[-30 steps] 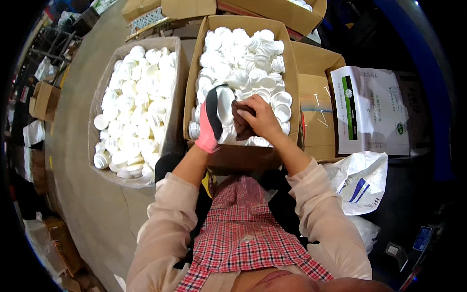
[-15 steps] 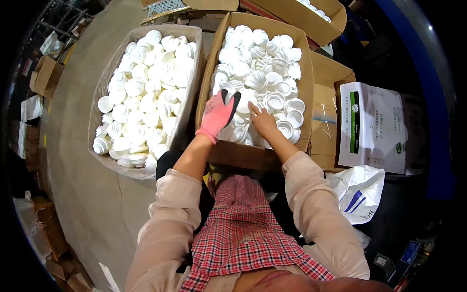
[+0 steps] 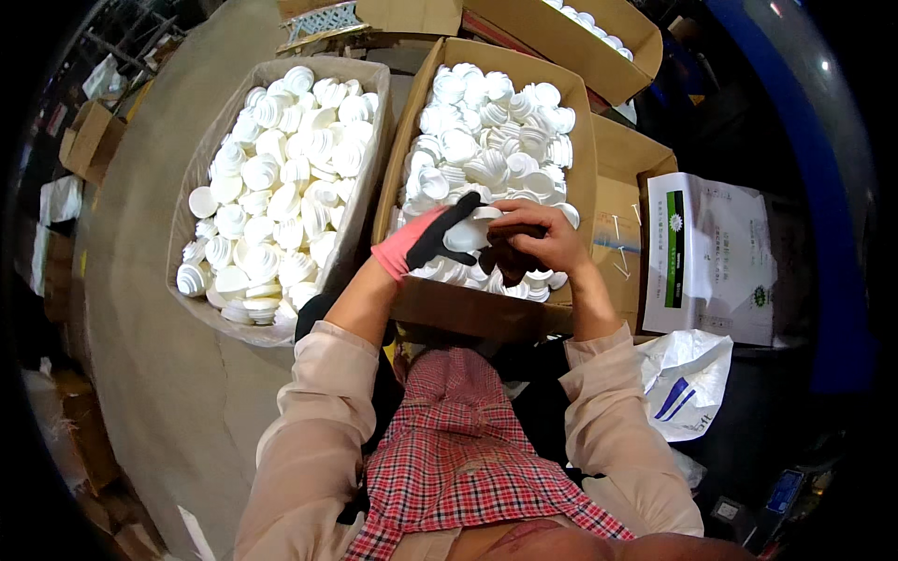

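Note:
My left hand, in a pink glove with black fingers, is closed on a round white plastic lid, thumb below and fingers above. My bare right hand is curled in from the other side, its fingertips at the lid's right edge; shadow hides part of its lower fingers. Both hands are above the near part of a cardboard box full of similar white lids, some ridged and some cup-like. The hands cover the lids directly beneath them.
A plastic-lined box of white lids stands to the left. On the right are an open carton holding thin white sticks, a printed white sheet and a white bag. Another box stands at the far right.
My left hand has turned and lifted a white lid out of the pile. The right hand has moved from pointing into the pile to curling at the lid's edge.

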The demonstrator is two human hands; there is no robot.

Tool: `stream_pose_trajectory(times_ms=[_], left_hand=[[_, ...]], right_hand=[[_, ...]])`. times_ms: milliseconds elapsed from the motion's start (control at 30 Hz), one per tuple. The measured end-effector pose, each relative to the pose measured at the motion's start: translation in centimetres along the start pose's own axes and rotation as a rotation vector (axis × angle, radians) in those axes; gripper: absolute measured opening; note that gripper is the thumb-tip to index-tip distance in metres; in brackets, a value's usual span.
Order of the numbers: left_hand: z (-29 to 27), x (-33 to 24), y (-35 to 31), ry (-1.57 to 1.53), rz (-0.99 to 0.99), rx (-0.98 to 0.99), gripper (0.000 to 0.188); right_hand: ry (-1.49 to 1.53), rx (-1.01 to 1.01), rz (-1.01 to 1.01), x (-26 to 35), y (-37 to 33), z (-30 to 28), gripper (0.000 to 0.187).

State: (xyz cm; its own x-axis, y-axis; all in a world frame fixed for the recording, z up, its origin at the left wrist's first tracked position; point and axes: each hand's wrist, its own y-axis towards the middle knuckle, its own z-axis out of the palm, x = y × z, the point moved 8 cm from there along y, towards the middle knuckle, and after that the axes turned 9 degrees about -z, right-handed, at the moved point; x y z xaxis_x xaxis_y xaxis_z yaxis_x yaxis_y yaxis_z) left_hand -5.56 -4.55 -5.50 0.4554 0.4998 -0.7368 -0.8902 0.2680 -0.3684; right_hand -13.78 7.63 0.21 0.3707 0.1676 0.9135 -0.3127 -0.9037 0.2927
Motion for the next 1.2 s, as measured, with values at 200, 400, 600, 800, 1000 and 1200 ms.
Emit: stream_pose_trajectory(times_ms=[200, 400, 600, 800, 1000, 1200], left_hand=[[3.5, -3.4, -1.0, 0.979, 0.653, -0.257, 0.058], [3.9, -1.9, 0.9, 0.255, 0.507, 0.227, 0.052], [4.9, -4.6, -0.6, 1.277, 0.890, -0.428, 0.052], [5.9, -2.0, 0.8, 0.649, 0.713, -0.171, 0.042], [5.7, -3.3, -0.6, 0.860, 0.820, -0.478, 0.043], [-1.6, -1.4, -0.7, 0.778, 0.894, -0.769, 0.046]], right_hand=[[-0.230, -0.408, -0.081, 3.0, 0.0, -1.6, 0.023], [-0.282, -0.145, -0.213, 4.3, 0.6, 3.2, 0.016], [-0.751, 0.122, -0.226, 3.4, -1.4, 3.1, 0.015], [-0.781, -0.248, -0.486, 7.4, -0.8, 1.3, 0.023], [-0.535, -0.499, -0.074, 1.9, -1.6, -1.0, 0.023], [-0.245, -0.317, -0.009, -2.0, -1.2, 3.2, 0.024]])
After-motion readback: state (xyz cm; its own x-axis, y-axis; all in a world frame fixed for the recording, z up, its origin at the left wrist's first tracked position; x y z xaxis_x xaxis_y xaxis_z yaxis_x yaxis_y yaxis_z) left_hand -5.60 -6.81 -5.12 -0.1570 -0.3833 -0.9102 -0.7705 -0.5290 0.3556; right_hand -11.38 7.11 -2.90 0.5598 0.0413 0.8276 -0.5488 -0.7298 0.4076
